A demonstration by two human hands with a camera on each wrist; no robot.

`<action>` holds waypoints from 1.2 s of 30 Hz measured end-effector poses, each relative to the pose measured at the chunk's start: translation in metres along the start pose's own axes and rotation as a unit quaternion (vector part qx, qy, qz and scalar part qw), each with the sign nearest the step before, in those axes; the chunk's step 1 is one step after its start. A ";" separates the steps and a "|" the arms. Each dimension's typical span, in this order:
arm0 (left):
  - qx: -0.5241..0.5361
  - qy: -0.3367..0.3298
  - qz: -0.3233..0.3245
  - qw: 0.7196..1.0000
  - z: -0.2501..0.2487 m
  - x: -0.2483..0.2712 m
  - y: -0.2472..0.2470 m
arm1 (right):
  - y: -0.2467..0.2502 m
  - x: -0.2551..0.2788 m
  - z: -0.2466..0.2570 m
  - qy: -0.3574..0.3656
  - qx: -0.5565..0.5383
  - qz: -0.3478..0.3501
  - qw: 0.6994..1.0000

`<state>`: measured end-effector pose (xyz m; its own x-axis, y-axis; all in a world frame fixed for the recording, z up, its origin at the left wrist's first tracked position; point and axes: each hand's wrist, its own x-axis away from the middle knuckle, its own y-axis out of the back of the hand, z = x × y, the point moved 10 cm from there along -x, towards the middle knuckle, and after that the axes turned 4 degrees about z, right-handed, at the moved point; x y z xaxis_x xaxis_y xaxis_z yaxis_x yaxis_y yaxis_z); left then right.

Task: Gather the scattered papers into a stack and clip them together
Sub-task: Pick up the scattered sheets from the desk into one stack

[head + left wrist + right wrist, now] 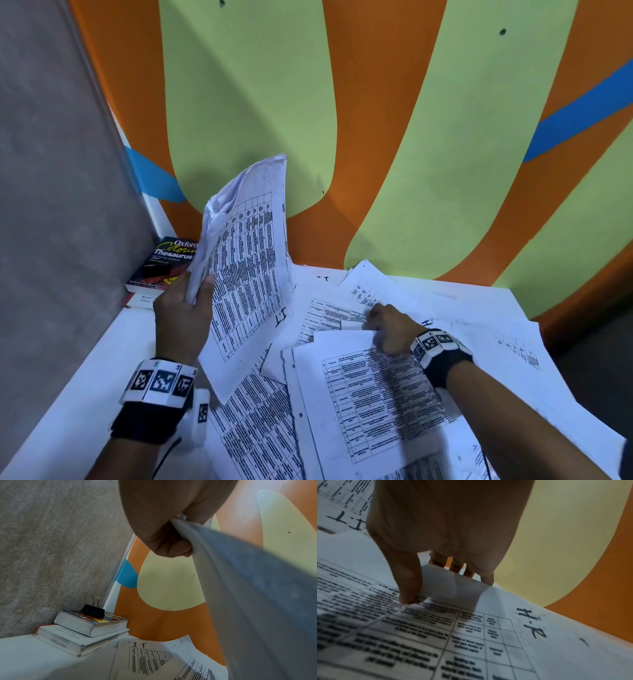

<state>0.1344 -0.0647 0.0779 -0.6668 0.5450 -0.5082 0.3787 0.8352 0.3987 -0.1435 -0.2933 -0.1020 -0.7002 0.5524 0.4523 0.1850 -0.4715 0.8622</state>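
The left hand (181, 315) grips a sheaf of printed sheets (246, 274) by its lower edge, fingers curled round it, holding it upright above the white table (85, 377). The right hand (390, 325) pinches the top edge of one sheet marked H.R (505, 635) between thumb and fingers, among the scattered papers (342, 394) lying overlapped across the table. At the far left corner a black binder clip (92, 610) sits on two stacked books (89, 628) against the grey partition (51, 171).
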 end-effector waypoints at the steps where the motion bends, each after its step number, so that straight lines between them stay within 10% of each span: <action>1: 0.002 0.003 0.001 1.000 0.000 0.000 -0.001 | 0.003 0.001 0.004 -0.003 -0.003 0.006 1.000; 13: 0.009 0.067 -0.016 0.998 0.039 -0.008 0.005 | 0.054 0.026 -0.012 0.003 -0.118 -0.100 0.988; 22: 0.116 0.194 0.024 0.974 0.063 -0.008 -0.036 | 0.206 0.118 -0.011 0.068 -0.411 -0.317 0.852; 28: 0.202 0.137 0.114 0.963 0.011 -0.006 -0.082 | 0.179 0.100 -0.029 0.027 -0.600 -0.327 0.729; 36: 0.267 0.191 0.295 0.897 0.001 0.030 -0.136 | 0.110 0.072 -0.014 -0.043 -0.589 -0.286 0.755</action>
<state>0.0633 -0.1621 0.0075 -0.3811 0.9245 0.0100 0.9240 0.3805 0.0376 -0.1831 -0.3147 0.0219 -0.3769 0.9158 0.1386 -0.9071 -0.3952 0.1445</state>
